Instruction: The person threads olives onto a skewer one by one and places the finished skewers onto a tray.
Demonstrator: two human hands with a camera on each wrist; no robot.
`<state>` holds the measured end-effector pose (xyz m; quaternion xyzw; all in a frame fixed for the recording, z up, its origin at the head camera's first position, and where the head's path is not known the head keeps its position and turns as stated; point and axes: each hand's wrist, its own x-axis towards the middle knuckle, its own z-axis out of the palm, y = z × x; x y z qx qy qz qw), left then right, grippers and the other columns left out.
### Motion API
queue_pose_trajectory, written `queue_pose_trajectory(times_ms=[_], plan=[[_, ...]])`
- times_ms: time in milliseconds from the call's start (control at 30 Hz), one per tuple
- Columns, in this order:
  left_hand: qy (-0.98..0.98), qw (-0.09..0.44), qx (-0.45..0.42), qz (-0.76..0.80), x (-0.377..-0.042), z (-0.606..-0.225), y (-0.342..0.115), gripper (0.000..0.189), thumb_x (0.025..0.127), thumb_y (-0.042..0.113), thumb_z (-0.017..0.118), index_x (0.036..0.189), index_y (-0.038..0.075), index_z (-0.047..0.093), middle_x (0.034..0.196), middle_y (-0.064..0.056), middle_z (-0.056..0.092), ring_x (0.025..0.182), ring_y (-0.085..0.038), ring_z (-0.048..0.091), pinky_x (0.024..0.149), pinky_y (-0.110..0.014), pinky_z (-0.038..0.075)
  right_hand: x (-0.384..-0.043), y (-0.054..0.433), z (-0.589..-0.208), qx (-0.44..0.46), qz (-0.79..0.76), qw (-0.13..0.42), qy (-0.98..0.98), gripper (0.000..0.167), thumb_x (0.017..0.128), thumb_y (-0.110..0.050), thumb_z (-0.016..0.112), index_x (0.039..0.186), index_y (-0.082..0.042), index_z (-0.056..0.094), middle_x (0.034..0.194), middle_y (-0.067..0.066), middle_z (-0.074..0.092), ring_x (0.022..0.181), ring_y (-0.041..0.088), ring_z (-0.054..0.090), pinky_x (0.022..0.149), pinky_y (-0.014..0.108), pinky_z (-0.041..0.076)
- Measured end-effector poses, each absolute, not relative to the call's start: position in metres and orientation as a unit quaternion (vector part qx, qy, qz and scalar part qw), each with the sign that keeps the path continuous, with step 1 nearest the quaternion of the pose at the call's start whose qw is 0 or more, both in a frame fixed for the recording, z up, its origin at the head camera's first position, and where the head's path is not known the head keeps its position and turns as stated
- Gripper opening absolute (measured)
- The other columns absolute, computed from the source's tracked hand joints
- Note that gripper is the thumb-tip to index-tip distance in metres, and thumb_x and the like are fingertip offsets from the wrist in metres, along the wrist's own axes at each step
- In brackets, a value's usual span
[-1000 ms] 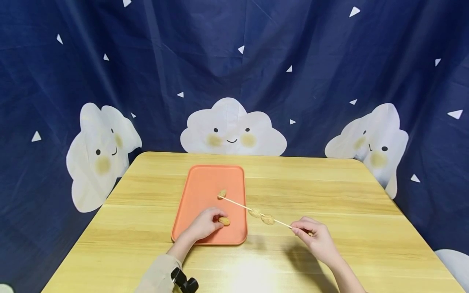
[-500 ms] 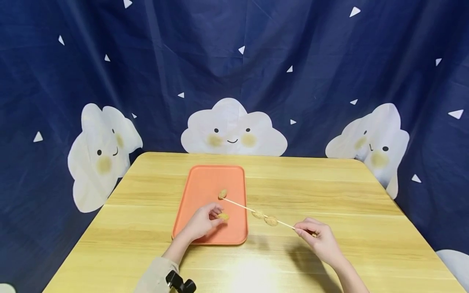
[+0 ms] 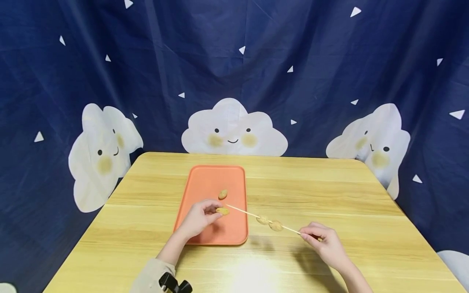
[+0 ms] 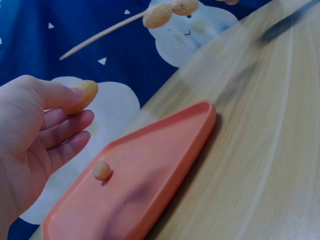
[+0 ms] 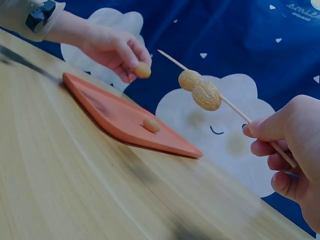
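Note:
My left hand pinches a yellow-tan, wrinkled oval ball between thumb and fingers, above the orange tray. My right hand holds the thin wooden skewer near its rear end. Two tan wrinkled balls are threaded on the skewer side by side, nearer the right hand than the tip. The bare pointed tip is close to the ball in the left hand, apart from it in both wrist views. Another such ball lies on the tray.
The tray lies on a light wood table, left of the middle. A dark blue curtain with white clouds and triangles hangs behind the table. A black device is strapped to the left wrist.
The left hand has raised its ball from low over the tray, away from me. The right hand has drawn the skewer back towards me and right, so its tip has left the lying ball.

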<state>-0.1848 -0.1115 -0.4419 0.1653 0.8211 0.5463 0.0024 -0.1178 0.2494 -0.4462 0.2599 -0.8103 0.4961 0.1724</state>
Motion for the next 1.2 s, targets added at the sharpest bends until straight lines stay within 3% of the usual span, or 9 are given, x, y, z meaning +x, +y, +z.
queue_pose_trajectory(times_ms=[300, 800, 1200], plan=[[0.803, -0.003, 0.179, 0.569, -0.181, -0.436, -0.119, 0.025, 0.083, 0.006, 0.069, 0.106, 0.0, 0.064, 0.096, -0.009, 0.066, 0.085, -0.018, 0.06, 0.072, -0.024, 0.051, -0.116, 0.251, -0.449, 0.264, 0.489, 0.165, -0.815, 0.022, 0.075, 0.016, 0.065, 0.084, -0.004, 0.07, 0.073, -0.004, 0.059, 0.055, 0.006, 0.044, 0.042, 0.021, 0.037], [0.781, 0.013, 0.198, 0.593, -0.178, -0.433, -0.123, 0.025, 0.084, 0.003, 0.067, 0.108, -0.003, 0.063, 0.1, -0.014, 0.065, 0.083, -0.012, 0.059, 0.066, -0.023, 0.05, -0.116, 0.25, -0.445, 0.266, 0.485, 0.153, -0.819, 0.017, 0.076, 0.012, 0.066, 0.084, -0.002, 0.07, 0.071, -0.001, 0.058, 0.055, 0.005, 0.043, 0.041, 0.021, 0.037], [0.776, 0.019, 0.202, 0.597, -0.18, -0.434, -0.123, 0.026, 0.083, 0.004, 0.068, 0.107, -0.002, 0.064, 0.1, -0.014, 0.064, 0.083, -0.013, 0.059, 0.07, -0.023, 0.05, -0.118, 0.251, -0.448, 0.283, 0.484, 0.17, -0.81, 0.027, 0.074, 0.018, 0.064, 0.085, -0.005, 0.071, 0.074, -0.007, 0.059, 0.055, 0.006, 0.044, 0.042, 0.02, 0.037]])
